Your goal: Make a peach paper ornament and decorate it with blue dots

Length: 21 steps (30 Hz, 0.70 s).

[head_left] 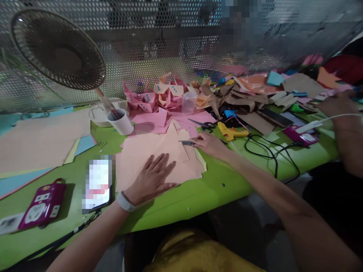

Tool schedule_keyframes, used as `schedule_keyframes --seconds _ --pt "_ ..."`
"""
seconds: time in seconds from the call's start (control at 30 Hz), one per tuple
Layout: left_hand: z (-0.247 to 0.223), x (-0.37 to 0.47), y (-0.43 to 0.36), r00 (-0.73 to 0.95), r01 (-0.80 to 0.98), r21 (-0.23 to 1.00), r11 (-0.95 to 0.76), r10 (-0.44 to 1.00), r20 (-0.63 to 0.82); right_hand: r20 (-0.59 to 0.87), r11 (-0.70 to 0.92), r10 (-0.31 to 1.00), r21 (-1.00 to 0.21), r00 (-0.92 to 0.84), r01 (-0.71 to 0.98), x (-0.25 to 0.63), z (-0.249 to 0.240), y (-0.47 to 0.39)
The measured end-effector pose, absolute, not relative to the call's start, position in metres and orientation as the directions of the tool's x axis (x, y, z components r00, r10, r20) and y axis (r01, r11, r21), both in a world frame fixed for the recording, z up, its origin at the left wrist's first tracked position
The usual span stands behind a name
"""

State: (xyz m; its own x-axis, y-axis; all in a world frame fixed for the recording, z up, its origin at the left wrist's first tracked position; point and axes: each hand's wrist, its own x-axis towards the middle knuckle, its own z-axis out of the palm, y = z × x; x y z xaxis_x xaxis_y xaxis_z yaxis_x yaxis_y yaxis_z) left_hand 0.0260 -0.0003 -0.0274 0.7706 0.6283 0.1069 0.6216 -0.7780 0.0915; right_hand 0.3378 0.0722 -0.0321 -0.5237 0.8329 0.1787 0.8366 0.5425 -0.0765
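My left hand (153, 175) lies flat with fingers spread on a stack of peach paper sheets (133, 151). My right hand (210, 144) is closed round a slim tool with a grey blade (185, 142). Its blade points left over the paper; my fingers hide most of the handle, so its exact kind is unclear. Folded peach paper pieces (173, 134) rest on the stack, just beyond the blade. Black-handled scissors (207, 125) lie behind my right hand, and a yellow glue gun (231, 132) is to their right.
A fan (59, 53) and white mug (121, 122) stand at back left. Pink and peach paper pinwheels (167, 92) pile against the mesh wall. A phone (98, 183) and purple device (42, 206) lie left. Black cable (272, 153) loops right, near another person's arm (346, 132).
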Motion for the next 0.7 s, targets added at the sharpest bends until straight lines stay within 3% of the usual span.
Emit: schedule_keyframes --seconds 0.27,0.47,0.7 --pt "-0.029 0.026 0.0 0.767 0.622 0.102 -0.776 0.631 0.116 0.078 0.631 0.774 -0.17 -0.629 0.757 0.348 -0.023 0.036" --pt "-0.03 0.026 0.0 0.772 0.621 0.079 -0.78 0.626 0.111 0.107 0.522 0.853 -0.216 -0.511 0.825 0.368 -0.024 0.029" --pt "-0.029 0.025 0.001 0.772 0.626 0.062 -0.777 0.629 0.09 0.074 0.512 0.851 -0.338 -0.521 0.789 0.368 -0.018 0.028"
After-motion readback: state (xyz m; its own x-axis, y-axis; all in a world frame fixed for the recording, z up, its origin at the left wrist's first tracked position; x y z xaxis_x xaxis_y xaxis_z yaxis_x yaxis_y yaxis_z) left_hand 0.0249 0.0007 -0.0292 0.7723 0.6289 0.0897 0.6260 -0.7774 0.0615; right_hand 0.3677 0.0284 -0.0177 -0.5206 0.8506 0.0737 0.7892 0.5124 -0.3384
